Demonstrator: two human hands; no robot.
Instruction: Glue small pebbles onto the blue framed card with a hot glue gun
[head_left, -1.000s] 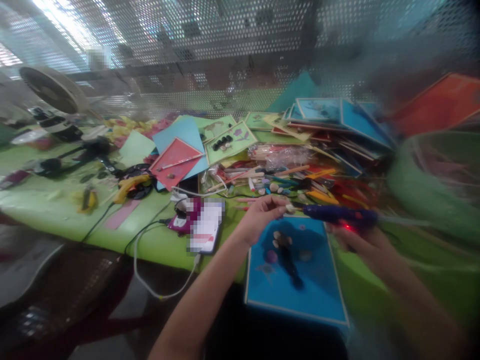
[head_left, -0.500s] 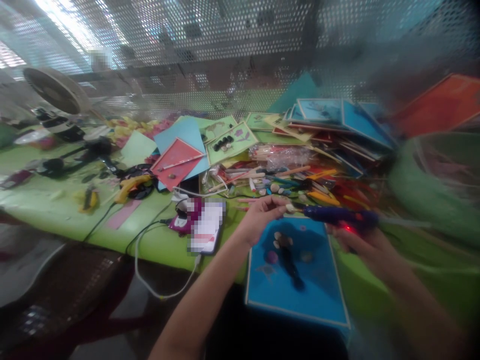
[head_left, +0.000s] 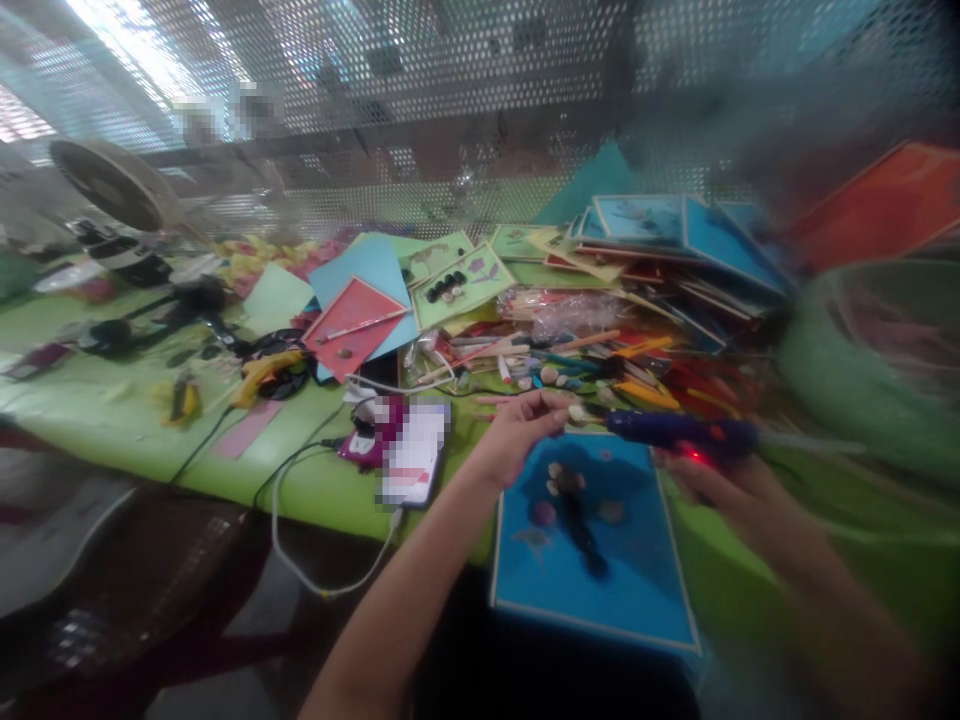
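Phone (head_left: 415,455) beside stacked craft cards (head_left: 660,250)

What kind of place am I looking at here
Most likely a craft workshop table. The right hand holds a glue gun over a blue board bearing small glued pieces, with piles of coloured boards and sticks on the green table.

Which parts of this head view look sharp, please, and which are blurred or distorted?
Head view: the middle is sharpest, around the left hand, the glue gun and the blue board; the right edge smears, blurring the green basket; the table edge bows from lens distortion; glare whitens the top left.
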